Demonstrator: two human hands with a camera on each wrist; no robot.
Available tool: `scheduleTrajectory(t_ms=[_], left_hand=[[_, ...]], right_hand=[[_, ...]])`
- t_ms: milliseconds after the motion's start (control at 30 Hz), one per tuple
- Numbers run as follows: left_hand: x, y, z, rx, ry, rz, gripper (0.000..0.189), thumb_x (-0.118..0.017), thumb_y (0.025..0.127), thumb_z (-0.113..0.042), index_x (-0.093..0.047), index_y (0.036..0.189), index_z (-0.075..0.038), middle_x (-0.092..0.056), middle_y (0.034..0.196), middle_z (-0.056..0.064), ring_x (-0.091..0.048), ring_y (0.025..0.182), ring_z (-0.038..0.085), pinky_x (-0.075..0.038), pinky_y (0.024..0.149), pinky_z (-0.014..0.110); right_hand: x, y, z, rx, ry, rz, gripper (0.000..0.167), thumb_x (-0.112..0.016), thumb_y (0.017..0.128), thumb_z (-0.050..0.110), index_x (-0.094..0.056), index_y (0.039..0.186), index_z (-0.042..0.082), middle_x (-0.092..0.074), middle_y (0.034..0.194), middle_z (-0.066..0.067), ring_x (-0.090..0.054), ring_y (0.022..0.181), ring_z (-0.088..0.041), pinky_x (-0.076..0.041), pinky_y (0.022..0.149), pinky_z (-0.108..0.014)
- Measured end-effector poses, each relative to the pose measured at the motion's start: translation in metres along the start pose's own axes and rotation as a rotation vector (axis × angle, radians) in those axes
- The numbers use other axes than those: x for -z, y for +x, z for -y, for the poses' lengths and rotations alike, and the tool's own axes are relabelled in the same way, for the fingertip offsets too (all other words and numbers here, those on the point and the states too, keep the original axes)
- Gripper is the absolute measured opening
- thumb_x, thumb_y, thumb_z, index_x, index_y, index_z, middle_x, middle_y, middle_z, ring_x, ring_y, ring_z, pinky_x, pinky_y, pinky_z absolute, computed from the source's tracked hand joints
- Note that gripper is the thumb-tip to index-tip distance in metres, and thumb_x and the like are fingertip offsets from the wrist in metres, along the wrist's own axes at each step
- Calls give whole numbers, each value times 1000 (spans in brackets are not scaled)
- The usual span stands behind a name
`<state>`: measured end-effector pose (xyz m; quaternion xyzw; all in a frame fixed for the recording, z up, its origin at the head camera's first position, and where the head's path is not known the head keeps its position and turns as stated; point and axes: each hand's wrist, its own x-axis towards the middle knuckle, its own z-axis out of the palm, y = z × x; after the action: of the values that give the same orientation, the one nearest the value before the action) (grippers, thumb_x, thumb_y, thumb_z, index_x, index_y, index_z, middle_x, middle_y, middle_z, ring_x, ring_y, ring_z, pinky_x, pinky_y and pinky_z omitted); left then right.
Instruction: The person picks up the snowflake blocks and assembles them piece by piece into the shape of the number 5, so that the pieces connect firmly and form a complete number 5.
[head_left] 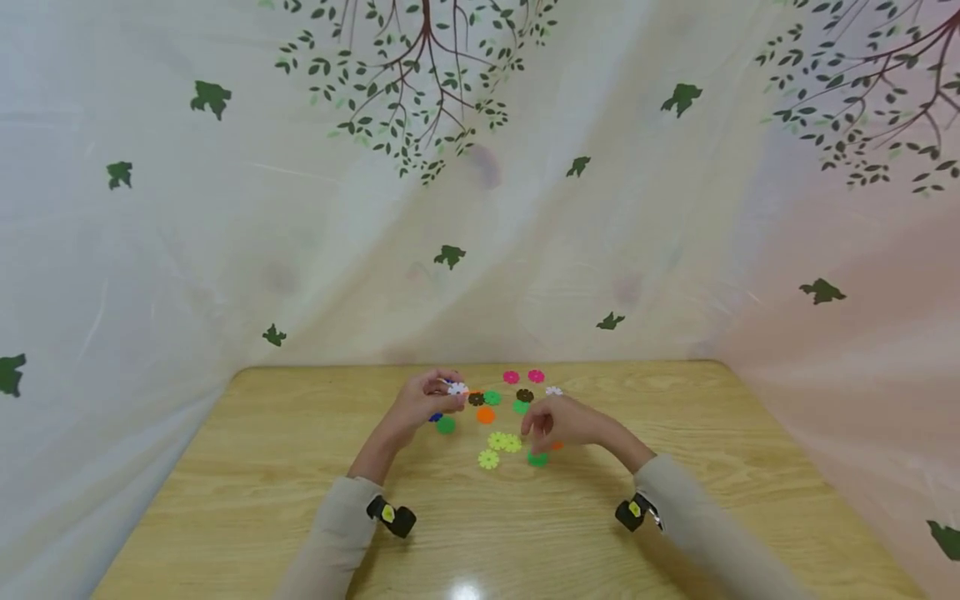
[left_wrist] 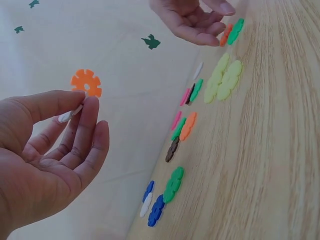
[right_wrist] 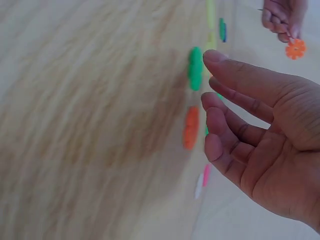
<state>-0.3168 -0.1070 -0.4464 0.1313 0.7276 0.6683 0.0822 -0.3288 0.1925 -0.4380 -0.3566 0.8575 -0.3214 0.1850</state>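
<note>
My left hand pinches a white flower-shaped interlocking disc between thumb and fingertips. An orange disc stands up from the same pinch, seemingly joined to the white one; the fingers hide where they meet. Over the right part of the scattered discs hovers my right hand, its fingers loosely bent with nothing between them. Closest to it are a green disc and an orange disc on the table. Several yellow discs lie between the two hands.
On the wooden table, pink discs, brown discs and a loose orange disc lie towards the back. Blue, white and green discs lie by the left hand. A printed cloth hangs behind the table.
</note>
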Motion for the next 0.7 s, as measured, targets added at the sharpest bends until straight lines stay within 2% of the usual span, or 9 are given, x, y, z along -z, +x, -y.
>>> scheduleTrajectory(t_ms=[133,367,500,700], left_hand=[[1,1,1,-6,6,4,33,-71,96,-9,-61,125,3,-72,98,8,-73,100,35,-56,96,58],[0,-1,0,-2,11,6,36,-69,97,-9,-60,129,4,-71,97,6,-73,99,31,-54,99,59],[0,-2,-1,-9,-3,11,36,-67,98,-10,-59,131,4,-70,98,6,-73,100,32,-52,102,61],[-1,-1,-1,-14,-27,-13,34,-68,98,-11,-61,130,2,-70,101,7,-71,104,39,-52,102,60]], right_hand=[[-7,-9,-13,-6,-27,21,20,-83,83,6,-73,100,1,-66,78,-4,-55,69,-5,-49,64,-19],[-16,-13,-19,3,-22,-17,18,-83,81,3,-73,96,4,-65,76,-5,-53,69,-5,-48,62,-19],[-15,-12,-15,-5,-12,-23,19,-84,79,0,-70,92,4,-67,82,-6,-56,74,-7,-50,66,-20],[-5,-6,-12,27,3,-9,11,-77,84,-3,-72,92,4,-70,84,-7,-58,74,-7,-53,69,-21]])
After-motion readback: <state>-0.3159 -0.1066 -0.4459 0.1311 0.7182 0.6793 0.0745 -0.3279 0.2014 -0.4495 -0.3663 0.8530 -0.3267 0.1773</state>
